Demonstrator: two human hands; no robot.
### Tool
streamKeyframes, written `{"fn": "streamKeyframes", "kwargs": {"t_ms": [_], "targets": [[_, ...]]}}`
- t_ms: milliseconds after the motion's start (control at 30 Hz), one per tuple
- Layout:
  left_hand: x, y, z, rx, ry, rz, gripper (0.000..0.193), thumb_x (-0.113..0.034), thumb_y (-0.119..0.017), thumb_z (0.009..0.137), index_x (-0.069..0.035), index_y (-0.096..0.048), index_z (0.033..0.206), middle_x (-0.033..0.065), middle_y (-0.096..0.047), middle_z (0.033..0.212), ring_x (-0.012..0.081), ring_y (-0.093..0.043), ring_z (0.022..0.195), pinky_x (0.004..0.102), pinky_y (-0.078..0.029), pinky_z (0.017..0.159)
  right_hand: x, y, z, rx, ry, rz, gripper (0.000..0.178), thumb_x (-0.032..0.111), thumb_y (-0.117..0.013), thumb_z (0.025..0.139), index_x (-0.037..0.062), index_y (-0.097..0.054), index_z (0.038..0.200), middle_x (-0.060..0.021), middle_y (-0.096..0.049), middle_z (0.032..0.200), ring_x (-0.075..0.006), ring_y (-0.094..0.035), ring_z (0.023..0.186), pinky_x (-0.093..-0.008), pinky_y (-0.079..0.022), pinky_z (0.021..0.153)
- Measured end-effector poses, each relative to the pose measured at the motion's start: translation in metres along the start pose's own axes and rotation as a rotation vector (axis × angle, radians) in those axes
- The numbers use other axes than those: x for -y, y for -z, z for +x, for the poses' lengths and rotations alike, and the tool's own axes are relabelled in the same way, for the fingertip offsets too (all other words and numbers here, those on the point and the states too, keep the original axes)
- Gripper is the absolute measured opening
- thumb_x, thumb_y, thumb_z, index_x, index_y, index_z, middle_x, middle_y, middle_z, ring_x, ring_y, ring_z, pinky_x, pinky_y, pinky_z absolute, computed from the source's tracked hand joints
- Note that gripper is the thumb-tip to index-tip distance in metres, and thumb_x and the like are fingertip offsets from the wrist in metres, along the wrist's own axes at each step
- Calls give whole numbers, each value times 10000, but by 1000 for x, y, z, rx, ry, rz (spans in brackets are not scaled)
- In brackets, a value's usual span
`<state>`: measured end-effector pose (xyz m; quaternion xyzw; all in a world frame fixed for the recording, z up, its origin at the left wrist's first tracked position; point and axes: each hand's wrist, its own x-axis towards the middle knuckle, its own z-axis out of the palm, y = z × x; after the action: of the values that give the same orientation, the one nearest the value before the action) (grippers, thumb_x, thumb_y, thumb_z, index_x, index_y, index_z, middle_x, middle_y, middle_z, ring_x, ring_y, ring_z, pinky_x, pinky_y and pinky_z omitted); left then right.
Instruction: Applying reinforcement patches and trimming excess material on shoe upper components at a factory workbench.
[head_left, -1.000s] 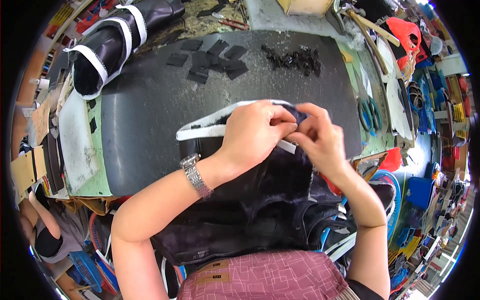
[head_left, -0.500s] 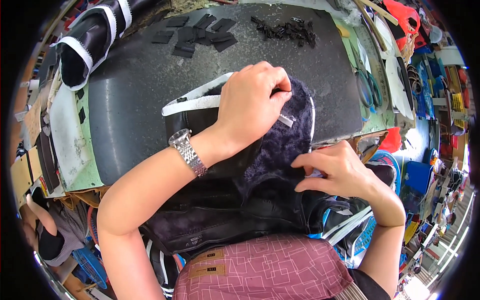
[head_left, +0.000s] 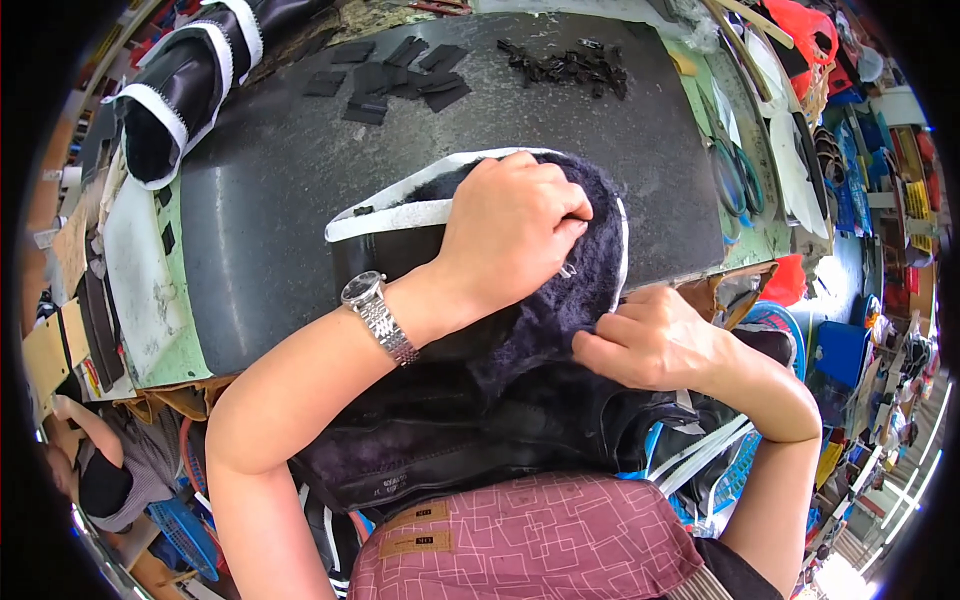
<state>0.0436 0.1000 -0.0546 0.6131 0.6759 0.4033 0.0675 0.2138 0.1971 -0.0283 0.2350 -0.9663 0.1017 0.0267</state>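
A black boot upper with dark plush lining lies across the table's near edge and my lap. White zipper tape runs along its opening, with a small black slider near the left end. My left hand, a watch on its wrist, is closed over the tape at the middle of the opening. A small pale end pokes out beneath its fingers. My right hand pinches the lining's edge at the lower right, its fingertips pressed together. Just what lies under each set of fingertips is partly hidden.
Black fabric rectangles and a heap of small black zipper sliders lie on the dark tabletop. More black uppers with white tape stand at the far left. Scissors lie at the right. Another person sits at the lower left.
My right hand has closed from a loose, parted pinch onto the lining's edge. My left hand has dropped slightly, and more white tape shows along the far rim of the opening.
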Motion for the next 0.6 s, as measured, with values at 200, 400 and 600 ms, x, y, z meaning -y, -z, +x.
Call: {"fn": "streamKeyframes", "kwargs": {"t_ms": [200, 400, 600], "targets": [[-2, 4, -1, -4, 130, -111, 70, -96, -660, 704, -41, -653, 748, 56, -618, 698, 218, -561, 681, 324, -435, 659, 13, -13, -2, -120, 36, -214, 222, 179, -560, 618, 41, -594, 788, -35, -492, 774, -126, -467, 589, -244, -379, 485], [-2, 5, -2, -1, 181, -177, 61, -78, -647, 729, -21, -645, 751, 77, -623, 715, 209, -573, 681, 312, -442, 645, 23, -25, -10, -142, 80, -198, 218, 178, -568, 617, 30, -602, 774, 4, -451, 668, -110, -452, 563, -249, -326, 488], [2, 2, 2, -121, 160, -153, 63, -109, -631, 717, -46, -624, 706, 80, -603, 688, 257, -571, 686, 362, -439, 644, 27, -28, -9, -223, -119, -245, 112, 109, -591, 654, 24, -575, 725, -6, -424, 563, -129, -454, 468, -268, -320, 469]]}}
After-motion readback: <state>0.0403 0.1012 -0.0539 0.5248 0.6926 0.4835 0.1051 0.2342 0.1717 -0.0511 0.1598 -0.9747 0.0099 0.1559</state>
